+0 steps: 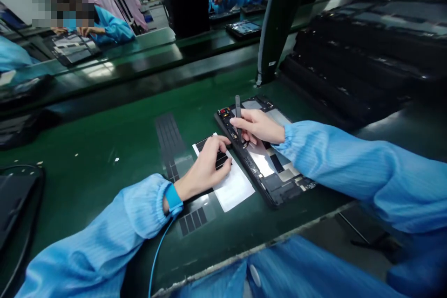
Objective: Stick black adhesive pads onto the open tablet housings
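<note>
My right hand [258, 125] is closed around dark grey tweezers [238, 104], held nearly upright over the left edge of an opened tablet [268, 191]. The tweezers' tips are hidden by my fingers. Bare internal parts, silvery plates and a small red part show inside the tablet. Just left of it, my left hand [207, 163] rests on a white sheet [235, 191] bearing black adhesive strips. Its fingers are bent, with thumb and forefinger apart and nothing visible between them. A blue wrist strap [173, 199] with a cord circles my left wrist.
Dark strips [171, 137] and small dark rectangles [193, 220] lie on the green table [94, 158]. A stack of black trays [363, 65] stands at the right, beside a dark upright post [279, 23]. Co-workers in blue [113, 25] sit across the line.
</note>
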Tool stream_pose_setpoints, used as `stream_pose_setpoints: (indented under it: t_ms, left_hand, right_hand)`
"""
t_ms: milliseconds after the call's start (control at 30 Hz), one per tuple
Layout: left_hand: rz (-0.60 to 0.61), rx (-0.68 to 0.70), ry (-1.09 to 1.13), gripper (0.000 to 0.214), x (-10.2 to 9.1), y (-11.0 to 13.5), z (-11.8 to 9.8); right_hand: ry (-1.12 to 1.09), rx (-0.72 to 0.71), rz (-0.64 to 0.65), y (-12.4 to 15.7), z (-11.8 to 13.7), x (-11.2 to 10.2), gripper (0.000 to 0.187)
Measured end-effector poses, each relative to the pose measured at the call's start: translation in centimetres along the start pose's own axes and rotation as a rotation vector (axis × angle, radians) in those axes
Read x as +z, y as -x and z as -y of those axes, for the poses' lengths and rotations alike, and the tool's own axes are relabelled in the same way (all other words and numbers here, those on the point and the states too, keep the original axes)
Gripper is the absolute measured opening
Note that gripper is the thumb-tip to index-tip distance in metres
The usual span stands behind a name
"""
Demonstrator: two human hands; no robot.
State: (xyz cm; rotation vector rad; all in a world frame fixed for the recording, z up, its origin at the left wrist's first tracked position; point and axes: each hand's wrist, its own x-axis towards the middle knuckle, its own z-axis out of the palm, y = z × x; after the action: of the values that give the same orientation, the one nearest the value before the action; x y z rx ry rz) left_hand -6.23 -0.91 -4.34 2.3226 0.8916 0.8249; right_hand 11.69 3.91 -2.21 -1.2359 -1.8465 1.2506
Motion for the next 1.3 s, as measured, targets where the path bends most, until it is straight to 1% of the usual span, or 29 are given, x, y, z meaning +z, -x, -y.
stream_pose_setpoints:
  t_ms: [100, 200, 467, 567, 633, 733, 867, 933, 1000, 1100, 1200, 1300]
  left_hand:
    - [0.034, -0.025, 0.003, 0.021, 0.2, 0.4, 0.6]
    - [0.033, -0.033, -0.004, 0.021, 0.1, 0.4, 0.6]
    - [0.069, 0.040, -0.032, 0.018, -0.1, 0.7, -0.1]
    - [0.089, 0.091, -0.053, 0.016, -0.2, 0.7, -0.3]
    - [0.133, 0.122, -0.073, 0.015, -0.3, 0.6, -0.5]
    - [0.212, 0.123, -0.101, 0.015, -0.4, 0.5, -0.7]
    - [0.235, 0.137, -0.171, 0.015, -0.4, 0.6, -1.0]
    - [0.237, 0.150, -0.235, 0.014, -0.3, 0.6, -1.0]
    - [0.221, 0.133, -0.304, 0.012, -0.1, 0.6, -0.9]
    - [0.218, 0.122, -0.400, 0.012, 0.1, 0.4, -1.0]
    - [0.269, 0.188, -0.488, 0.014, 0.3, 0.3, -1.4]
    - [0.302, 0.260, -0.485, 0.013, 0.5, 0.6, -2.1]
  right_hand:
    - [-0.025, -0.009, -0.030, 0.0, -0.3, -0.2, 0.025]
    - [-0.009, -0.002, -0.037, 0.0, -0.1, -0.2, 0.022]
    - [0.028, -0.010, -0.083, 0.0, 0.1, 0.0, 0.021]
    - [0.023, -0.011, -0.090, -0.1, 0.0, -0.1, 0.021]
    - [0.024, -0.002, -0.091, -0.1, 0.1, -0.1, 0.020]
    - [0.050, 0.009, -0.095, -0.1, 0.2, -0.1, 0.019]
    - [0.113, -0.037, -0.116, 0.1, 0.4, 0.1, 0.018]
    - [0.146, -0.075, -0.147, 0.2, 0.5, 0.2, 0.017]
    - [0.160, -0.106, -0.183, 0.2, 0.5, 0.3, 0.016]
    - [0.117, -0.127, -0.192, 0.2, 0.3, 0.3, 0.013]
    - [0.031, -0.116, -0.168, 0.2, 0.0, 0.3, 0.015]
    - [-0.019, -0.080, -0.172, 0.3, -0.2, 0.3, 0.020]
